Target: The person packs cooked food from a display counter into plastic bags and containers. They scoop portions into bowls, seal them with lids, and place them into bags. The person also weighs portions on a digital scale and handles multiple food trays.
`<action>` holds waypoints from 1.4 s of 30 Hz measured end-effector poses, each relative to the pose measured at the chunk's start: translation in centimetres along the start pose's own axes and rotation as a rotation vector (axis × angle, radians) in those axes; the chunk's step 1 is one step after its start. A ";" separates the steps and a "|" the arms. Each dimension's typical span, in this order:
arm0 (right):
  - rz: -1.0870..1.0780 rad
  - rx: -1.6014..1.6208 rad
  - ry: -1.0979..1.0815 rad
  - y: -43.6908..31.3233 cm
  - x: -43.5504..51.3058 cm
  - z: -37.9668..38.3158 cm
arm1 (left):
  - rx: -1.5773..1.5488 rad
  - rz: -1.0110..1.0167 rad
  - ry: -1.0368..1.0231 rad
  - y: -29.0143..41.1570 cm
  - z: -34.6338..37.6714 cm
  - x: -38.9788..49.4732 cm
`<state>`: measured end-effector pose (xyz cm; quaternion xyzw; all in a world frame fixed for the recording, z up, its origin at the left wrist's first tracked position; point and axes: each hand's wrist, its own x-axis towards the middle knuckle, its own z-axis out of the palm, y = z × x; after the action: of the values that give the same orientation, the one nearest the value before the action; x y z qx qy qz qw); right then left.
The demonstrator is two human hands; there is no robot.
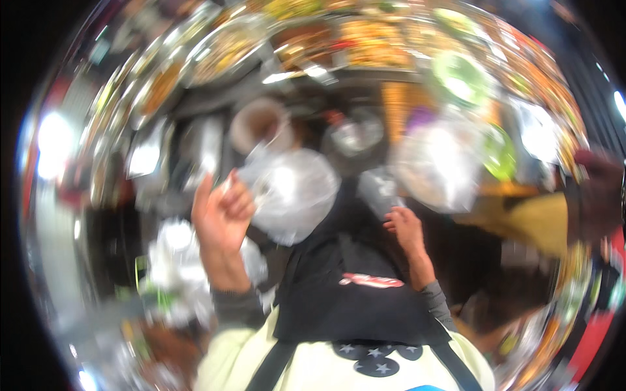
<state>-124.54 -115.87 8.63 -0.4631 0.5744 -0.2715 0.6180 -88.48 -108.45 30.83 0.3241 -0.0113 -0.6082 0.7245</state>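
Observation:
My left hand (222, 215) is raised, palm up, its fingers curled on a scrap of white, which looks like the edge of a clear plastic bag (296, 195). The rounded bag hangs just right of those fingers, in front of my black apron (352, 303). Lower on the right, my right hand (407, 228) has its fingertips at the lower end of a small clear plastic piece (379, 190), perhaps a bag or packet. Blur hides whether they grip it.
A large clear plastic covering or bag (435, 161) lies beyond my right hand. Green bowls (459, 78), a white tub (261, 124) and food trays (374, 41) stand ahead. White plastic bags (176, 264) sit at left. Another person's dark sleeve (594, 195) shows at right.

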 end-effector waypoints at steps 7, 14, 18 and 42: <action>0.077 -0.118 -0.327 0.9 5.1 -0.8 | 0.087 0.249 0.276 2.9 -1.0 1.1; 0.090 -0.208 -0.299 -0.3 7.7 2.0 | 0.063 0.323 0.343 10.4 -5.0 6.2; 0.071 -0.197 -0.243 -1.8 8.9 5.2 | 0.046 0.423 0.419 15.4 -9.0 8.5; 0.035 -0.460 -0.165 -6.7 11.1 13.5 | 0.331 0.471 0.842 33.9 -24.0 19.6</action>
<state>-108.10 -124.80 8.26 -0.6022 0.5768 -0.0838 0.5456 -43.93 -113.24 20.82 0.6403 0.1127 -0.2348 0.7226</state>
